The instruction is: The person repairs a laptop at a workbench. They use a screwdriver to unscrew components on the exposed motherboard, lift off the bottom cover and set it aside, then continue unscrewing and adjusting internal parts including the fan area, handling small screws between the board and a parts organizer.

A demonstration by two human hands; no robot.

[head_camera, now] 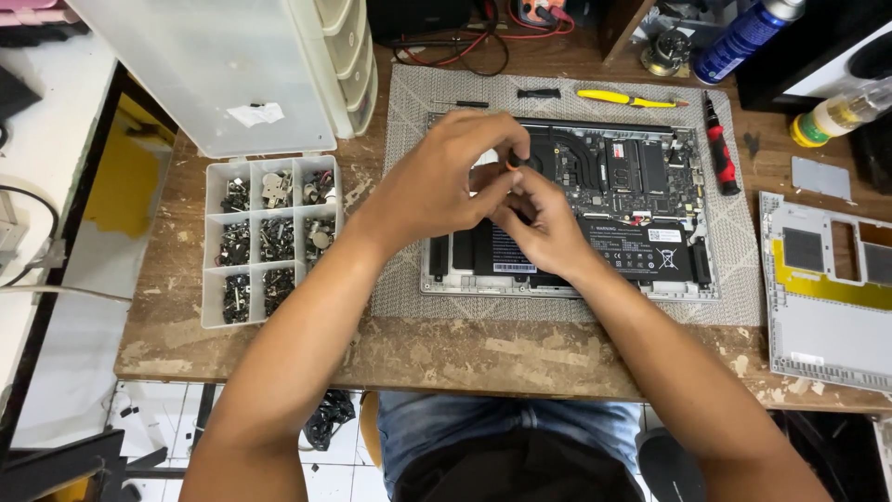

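Note:
An opened laptop lies bottom-up on a grey mat, its black battery and circuit board exposed. Both my hands meet over its left-centre part. My left hand pinches the black-and-orange top of a small screwdriver that stands upright on the laptop. My right hand holds the tool's lower shaft, fingers curled round it. The tip and the screw under it are hidden by my fingers.
A clear compartment box with several kinds of screws sits left of the mat, its lid raised behind. A yellow-handled tool, small black screwdrivers, a red tool lie by the mat. The removed laptop cover rests right. A blue can stands behind.

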